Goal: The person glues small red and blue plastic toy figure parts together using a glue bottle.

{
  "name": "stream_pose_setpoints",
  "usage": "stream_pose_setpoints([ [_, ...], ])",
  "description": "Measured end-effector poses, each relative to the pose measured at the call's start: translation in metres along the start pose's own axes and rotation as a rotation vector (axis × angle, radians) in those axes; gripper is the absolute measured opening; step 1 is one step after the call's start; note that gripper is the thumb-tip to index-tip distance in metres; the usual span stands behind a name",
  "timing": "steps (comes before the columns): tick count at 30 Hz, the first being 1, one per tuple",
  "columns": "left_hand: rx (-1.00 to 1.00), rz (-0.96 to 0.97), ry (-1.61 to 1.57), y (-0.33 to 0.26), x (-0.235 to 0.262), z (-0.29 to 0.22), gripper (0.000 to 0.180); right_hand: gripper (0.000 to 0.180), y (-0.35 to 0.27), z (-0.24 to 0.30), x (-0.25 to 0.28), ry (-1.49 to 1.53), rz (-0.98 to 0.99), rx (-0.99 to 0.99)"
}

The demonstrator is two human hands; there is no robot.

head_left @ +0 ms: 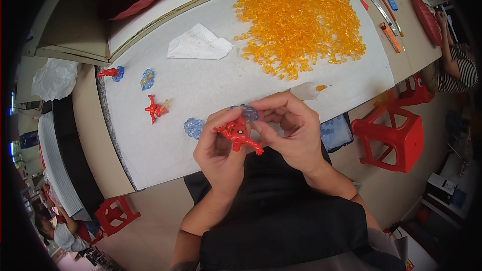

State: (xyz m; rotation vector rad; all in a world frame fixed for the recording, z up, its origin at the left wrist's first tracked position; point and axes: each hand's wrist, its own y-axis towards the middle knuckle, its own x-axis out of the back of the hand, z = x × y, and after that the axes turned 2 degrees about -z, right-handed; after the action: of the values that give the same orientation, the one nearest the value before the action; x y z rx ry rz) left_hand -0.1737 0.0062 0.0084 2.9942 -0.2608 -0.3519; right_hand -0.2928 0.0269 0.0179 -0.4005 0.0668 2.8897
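Observation:
Near the table's front edge, my left hand (219, 151) holds a small red plastic figure (242, 137) between thumb and fingers, its limbs pointing down toward me. At its upper end, my right hand (296, 138) pinches a translucent blue bubbly piece (249, 113), which touches the figure; fingers hide where the two meet. Just left of my hands lies a similar blue piece (194, 128). Farther left are a red figure with a clear yellowish part (156, 109), another blue piece (147, 79), and a red figure lying against a blue piece (107, 73).
A large heap of translucent orange pieces (301, 25) covers the back of the white sheet. A white needle-tipped bottle (305, 91) lies beyond my right hand, crumpled paper (200, 43) back left. An orange-handled cutter (390, 37) and tweezers lie right. Red stools (396, 140) and other people are around.

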Motion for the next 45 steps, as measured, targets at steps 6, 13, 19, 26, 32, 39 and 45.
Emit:
stream_pose_setpoints([
  [6, 0.033, -0.032, -0.041, 0.000, -0.002, -0.003, 0.034, 0.023, 0.000, 0.000, -0.002, -0.002, -0.009, 0.010],
  [13, 0.126, 0.002, -0.032, 0.009, 0.003, -0.009, 0.031, 0.022, 0.007, -0.001, 0.000, 0.013, 0.021, -0.016],
  [19, 0.282, -0.024, -0.150, 0.023, 0.005, -0.012, 0.029, 0.023, 0.009, 0.005, 0.002, 0.091, 0.047, -0.086],
  [26, 0.311, 0.004, -0.173, 0.027, 0.008, -0.011, 0.026, 0.025, 0.010, 0.002, -0.001, 0.145, 0.048, -0.093],
  [32, 0.315, 0.001, -0.181, 0.028, 0.006, -0.008, 0.026, 0.023, 0.012, 0.001, -0.002, 0.134, 0.013, -0.100],
  [39, 0.285, 0.023, -0.146, 0.026, 0.003, -0.008, 0.025, 0.023, 0.012, 0.000, -0.001, 0.086, -0.014, -0.073],
  [45, 0.222, 0.087, -0.008, 0.028, 0.000, -0.016, 0.023, 0.019, 0.014, -0.003, 0.000, 0.139, -0.054, -0.091],
])
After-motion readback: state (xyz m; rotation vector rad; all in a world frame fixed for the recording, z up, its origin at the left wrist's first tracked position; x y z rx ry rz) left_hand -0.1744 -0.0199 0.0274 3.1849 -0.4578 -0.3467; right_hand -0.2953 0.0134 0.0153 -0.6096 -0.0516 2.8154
